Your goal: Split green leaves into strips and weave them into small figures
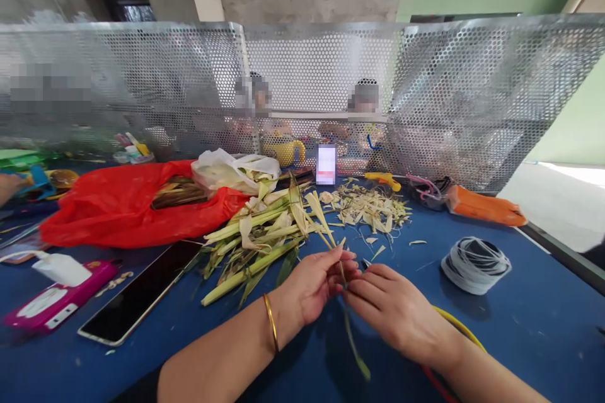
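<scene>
My left hand (321, 283) pinches a thin green plant stalk (350, 343) between thumb and fingers. The stalk's lower end hangs down below both hands, and pale split leaf ends rise above the fingertips. My right hand (390, 305) is closed close beside it, its fingertips meeting the stalk. A small dark metal tip (366, 263) pokes out above the right hand's fingers; the rest of that tool is hidden in the grip. Left of my hands lies a heap of pale green stalks and husk-like leaves (258, 252). Beyond is a pile of leaf scraps (373, 204).
A dark phone (142, 293), magenta power strip (63, 296) and red plastic bag (104, 208) lie leftward. At right sit a wound grey cord (475, 267) and an orange packet (486, 206). A lit phone (326, 164) stands before a perforated metal screen (321, 63), with people behind it.
</scene>
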Motion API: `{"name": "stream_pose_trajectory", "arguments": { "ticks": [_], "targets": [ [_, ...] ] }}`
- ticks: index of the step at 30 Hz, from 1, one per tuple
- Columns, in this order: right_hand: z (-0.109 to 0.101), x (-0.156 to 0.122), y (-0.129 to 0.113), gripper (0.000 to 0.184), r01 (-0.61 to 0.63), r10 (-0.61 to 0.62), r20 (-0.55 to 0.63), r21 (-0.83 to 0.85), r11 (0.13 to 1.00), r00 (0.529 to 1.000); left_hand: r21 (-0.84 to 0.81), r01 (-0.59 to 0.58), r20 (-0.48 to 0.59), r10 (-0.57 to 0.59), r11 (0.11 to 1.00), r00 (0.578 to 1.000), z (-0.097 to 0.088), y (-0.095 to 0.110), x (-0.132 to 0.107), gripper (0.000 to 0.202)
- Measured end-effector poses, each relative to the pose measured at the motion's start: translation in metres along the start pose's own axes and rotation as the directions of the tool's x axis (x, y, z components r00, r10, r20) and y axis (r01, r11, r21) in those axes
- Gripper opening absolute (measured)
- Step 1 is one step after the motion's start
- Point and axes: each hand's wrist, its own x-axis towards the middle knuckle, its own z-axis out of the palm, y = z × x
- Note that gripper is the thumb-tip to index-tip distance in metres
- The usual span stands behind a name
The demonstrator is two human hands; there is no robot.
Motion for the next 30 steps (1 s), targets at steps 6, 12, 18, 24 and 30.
{"name": "stream_pose_trajectory", "arguments": {
  "ticks": [6,12,18,24,30],
  "targets": [
    [0.001,0.0,0.004,0.01,-0.455,0.608,-0.21,0.491,0.743,0.766,0.314,-0.174,0.104,0.148,0.933,0.984,0.006,0.0,-0.007,0.024],
    [0.0,0.0,0.004,0.01,-0.542,0.736,-0.183,0.566,0.621,0.652,0.48,-0.127,0.136,0.07,0.868,0.988,0.013,-0.008,-0.014,0.029],
    [0.006,0.0,0.006,0.02,-0.592,0.729,-0.103,0.512,0.623,0.677,0.52,-0.152,0.161,0.078,0.84,0.984,0.013,-0.012,-0.012,0.034],
    [0.008,-0.003,0.011,0.023,-0.627,0.73,-0.063,0.467,0.624,0.68,0.432,-0.135,0.206,0.048,0.892,0.977,0.007,-0.013,-0.006,0.035],
    [0.005,0.001,0.003,0.022,-0.603,0.699,-0.015,0.493,0.627,0.715,0.567,-0.168,0.164,0.089,0.806,0.982,0.013,-0.016,-0.012,0.025]
  ]
}}
